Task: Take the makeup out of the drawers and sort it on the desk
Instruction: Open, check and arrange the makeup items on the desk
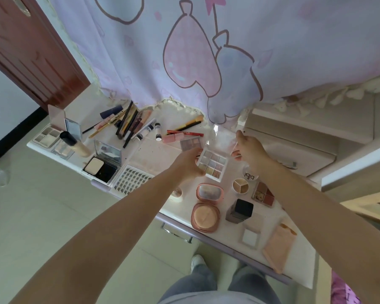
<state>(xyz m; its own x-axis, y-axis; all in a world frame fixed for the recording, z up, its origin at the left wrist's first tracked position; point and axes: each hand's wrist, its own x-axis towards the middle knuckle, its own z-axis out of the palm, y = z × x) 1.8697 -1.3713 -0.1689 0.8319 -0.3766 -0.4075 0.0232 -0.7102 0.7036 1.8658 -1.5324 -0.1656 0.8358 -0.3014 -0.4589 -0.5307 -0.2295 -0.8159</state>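
Makeup lies spread over the white desk (298, 266), and the piece being handled is a square nine-pan eyeshadow palette in pale shimmer shades with a clear hinged lid (212, 164), which sits near the desk's middle and serves as the landmark here. The left hand (188, 165) grips the palette's near-left edge with curled fingers, while the right hand (249, 151) pinches the raised clear lid on the palette's right side, holding it open. Just behind the palette rests a small mauve eyeshadow quad (190, 143). Nearer the person than the palette stands an open round pink blush compact with a mirror lid (206, 205), and to the right of that a round three-part cream pot (240, 185) and a black-capped square bottle (239, 210). Left of the palette lies a white tray of false lash clusters (131, 179), then an open black powder compact (102, 165). Far behind and left of the palette, pencils and tubes lie in a loose pile (130, 123).
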